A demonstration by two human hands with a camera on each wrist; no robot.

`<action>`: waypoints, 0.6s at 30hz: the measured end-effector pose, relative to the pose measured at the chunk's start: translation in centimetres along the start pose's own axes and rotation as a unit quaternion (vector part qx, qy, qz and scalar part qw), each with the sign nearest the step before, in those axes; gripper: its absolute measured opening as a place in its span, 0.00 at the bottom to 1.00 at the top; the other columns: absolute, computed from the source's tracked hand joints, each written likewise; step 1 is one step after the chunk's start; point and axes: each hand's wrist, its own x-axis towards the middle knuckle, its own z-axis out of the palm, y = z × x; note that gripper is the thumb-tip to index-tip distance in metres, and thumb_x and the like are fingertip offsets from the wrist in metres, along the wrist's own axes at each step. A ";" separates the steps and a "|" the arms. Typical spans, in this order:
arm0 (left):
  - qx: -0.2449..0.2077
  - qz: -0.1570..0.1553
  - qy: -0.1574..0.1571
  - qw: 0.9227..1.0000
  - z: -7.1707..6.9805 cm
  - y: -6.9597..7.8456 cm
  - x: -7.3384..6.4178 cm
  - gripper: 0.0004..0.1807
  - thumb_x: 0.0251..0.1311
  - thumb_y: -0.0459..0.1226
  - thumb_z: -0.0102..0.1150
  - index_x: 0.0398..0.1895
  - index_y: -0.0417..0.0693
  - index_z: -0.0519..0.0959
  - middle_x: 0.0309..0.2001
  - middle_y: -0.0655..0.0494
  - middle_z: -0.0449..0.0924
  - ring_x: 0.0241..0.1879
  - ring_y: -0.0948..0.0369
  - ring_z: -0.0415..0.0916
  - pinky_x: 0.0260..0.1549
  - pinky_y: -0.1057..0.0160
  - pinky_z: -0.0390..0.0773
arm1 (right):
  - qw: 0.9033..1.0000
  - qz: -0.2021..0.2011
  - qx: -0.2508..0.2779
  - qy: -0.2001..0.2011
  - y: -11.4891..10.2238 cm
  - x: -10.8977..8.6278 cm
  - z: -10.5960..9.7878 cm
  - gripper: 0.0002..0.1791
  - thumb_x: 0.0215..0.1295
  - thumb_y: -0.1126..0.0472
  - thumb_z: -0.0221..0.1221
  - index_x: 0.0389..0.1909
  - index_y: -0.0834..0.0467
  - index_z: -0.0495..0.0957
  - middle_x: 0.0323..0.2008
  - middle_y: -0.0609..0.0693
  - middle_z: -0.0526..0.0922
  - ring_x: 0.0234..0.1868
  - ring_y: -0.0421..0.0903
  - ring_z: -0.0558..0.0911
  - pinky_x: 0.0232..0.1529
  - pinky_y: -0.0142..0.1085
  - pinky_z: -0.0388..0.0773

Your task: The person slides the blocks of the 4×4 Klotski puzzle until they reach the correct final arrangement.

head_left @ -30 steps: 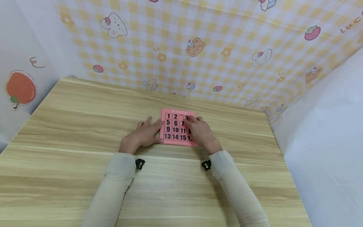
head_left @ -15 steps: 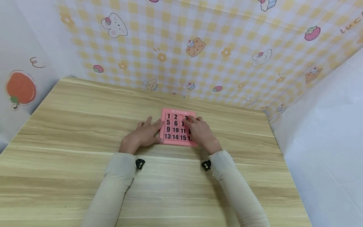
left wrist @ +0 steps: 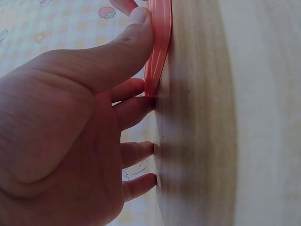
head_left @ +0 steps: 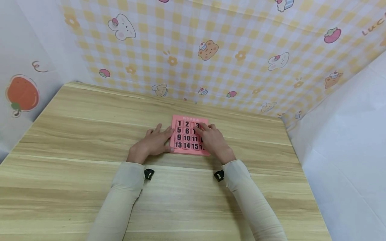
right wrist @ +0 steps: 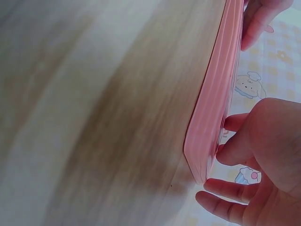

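A pink sliding number puzzle lies flat on the wooden table, its black digits facing the person. My left hand holds it at the left: the thumb is at the near corner, two fingers meet the left side, and the others spread down to the table. Over the puzzle's right side is my right hand, thumb and index fingertip at the 3 tile. A gap separates 2 and 3 in the top row. In the right wrist view, the other right fingers extend past the puzzle's end. That hand hides much of the right column.
The wood-grain table extends around the puzzle on all sides. Behind it hangs a yellow checked cloth with cartoon prints, and white sheeting stands at the right. Both sleeved wrists carry small black cameras.
The 3 tile has shifted slightly left, narrowing the gap beside 2, with the right thumb and index moving along a little. The left hand and the puzzle frame stay in place.
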 end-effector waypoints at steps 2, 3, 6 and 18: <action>0.001 0.001 0.001 1.000 0.0 -0.1 0.1 0.46 0.65 0.50 0.60 0.79 0.46 0.49 0.79 0.46 0.43 0.78 0.39 0.26 0.73 0.38 0.35 | 1.000 0.000 0.000 0.000 0.0 0.0 0.0 0.30 0.73 0.67 0.48 0.74 0.46 0.64 0.74 0.52 0.63 0.62 0.62 0.73 0.54 0.49 0.81; 0.001 0.001 0.001 1.000 0.0 -0.1 0.0 0.46 0.65 0.50 0.60 0.79 0.46 0.48 0.79 0.46 0.43 0.77 0.39 0.26 0.73 0.38 0.35 | 1.000 0.000 -0.001 0.000 -0.1 0.0 0.0 0.30 0.73 0.67 0.48 0.74 0.46 0.64 0.74 0.52 0.63 0.62 0.62 0.73 0.54 0.49 0.81; 0.001 0.002 0.002 1.000 0.1 0.0 0.1 0.46 0.65 0.50 0.61 0.79 0.46 0.48 0.79 0.46 0.43 0.77 0.39 0.26 0.73 0.37 0.35 | 1.000 0.000 -0.003 -0.002 -0.1 0.0 -0.1 0.30 0.73 0.67 0.48 0.74 0.45 0.64 0.74 0.52 0.63 0.62 0.62 0.73 0.54 0.49 0.81; 0.002 0.004 0.004 1.000 0.1 0.0 0.1 0.47 0.65 0.49 0.61 0.79 0.45 0.49 0.79 0.46 0.43 0.77 0.38 0.27 0.73 0.37 0.34 | 1.000 -0.004 0.002 -0.003 0.0 0.0 -0.1 0.32 0.71 0.68 0.50 0.74 0.46 0.64 0.74 0.52 0.62 0.62 0.62 0.73 0.54 0.49 0.81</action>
